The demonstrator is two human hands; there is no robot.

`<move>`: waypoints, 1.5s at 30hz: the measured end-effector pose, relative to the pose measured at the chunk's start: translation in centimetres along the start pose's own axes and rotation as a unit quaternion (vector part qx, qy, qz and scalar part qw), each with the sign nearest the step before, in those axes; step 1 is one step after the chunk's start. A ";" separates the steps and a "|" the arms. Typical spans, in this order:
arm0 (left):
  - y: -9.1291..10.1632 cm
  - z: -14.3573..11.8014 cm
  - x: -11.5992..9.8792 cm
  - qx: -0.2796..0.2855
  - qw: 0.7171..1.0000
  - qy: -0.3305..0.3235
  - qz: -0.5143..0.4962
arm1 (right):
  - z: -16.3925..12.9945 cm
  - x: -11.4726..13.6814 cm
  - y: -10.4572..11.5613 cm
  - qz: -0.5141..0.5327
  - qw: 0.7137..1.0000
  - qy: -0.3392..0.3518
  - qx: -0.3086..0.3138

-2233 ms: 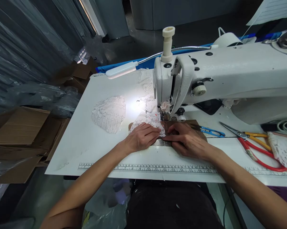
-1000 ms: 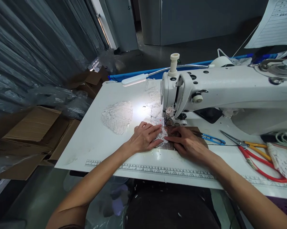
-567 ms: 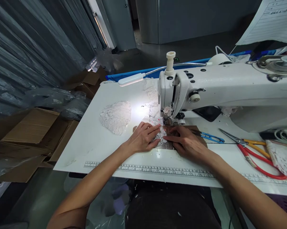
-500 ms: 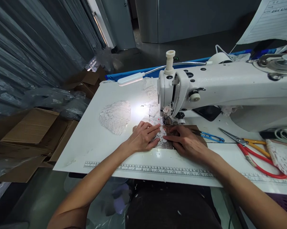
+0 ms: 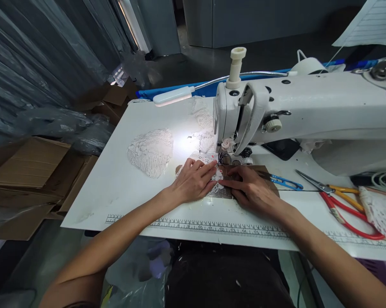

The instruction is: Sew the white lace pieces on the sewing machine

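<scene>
Hands flat: left hand, right hand, pressing white lace piece, mostly hidden, under white sewing machine.

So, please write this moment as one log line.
left hand: flat on lace piece | right hand: flat beside it | sewing machine: lace at presser foot

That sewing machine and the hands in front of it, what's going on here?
A person sits at a white sewing machine and presses a small piece of white lace flat with both hands just in front of the needle. The left hand and right hand lie side by side, fingertips nearly meeting. A lamp lights the spot. More lace lies to the left; blue snips and red-handled scissors lie to the right.
</scene>
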State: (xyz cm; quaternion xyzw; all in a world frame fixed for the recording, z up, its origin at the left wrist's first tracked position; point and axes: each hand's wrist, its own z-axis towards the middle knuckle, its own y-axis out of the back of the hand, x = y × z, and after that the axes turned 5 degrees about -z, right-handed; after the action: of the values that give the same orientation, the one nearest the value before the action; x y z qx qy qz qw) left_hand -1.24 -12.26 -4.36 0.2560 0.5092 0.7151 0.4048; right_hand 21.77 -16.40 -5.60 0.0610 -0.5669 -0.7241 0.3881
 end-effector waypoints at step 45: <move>-0.6 1.5 3.2 0.012 0.995 -0.013 -0.098 | 0.7 0.8 -0.9 -0.010 0.998 -0.064 -0.015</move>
State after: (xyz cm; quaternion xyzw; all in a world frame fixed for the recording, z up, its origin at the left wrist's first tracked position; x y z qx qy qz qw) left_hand -1.63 -8.74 -4.55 0.2186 0.5352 0.6623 0.4765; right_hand 20.37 -16.30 -5.88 0.0144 -0.5792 -0.7389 0.3441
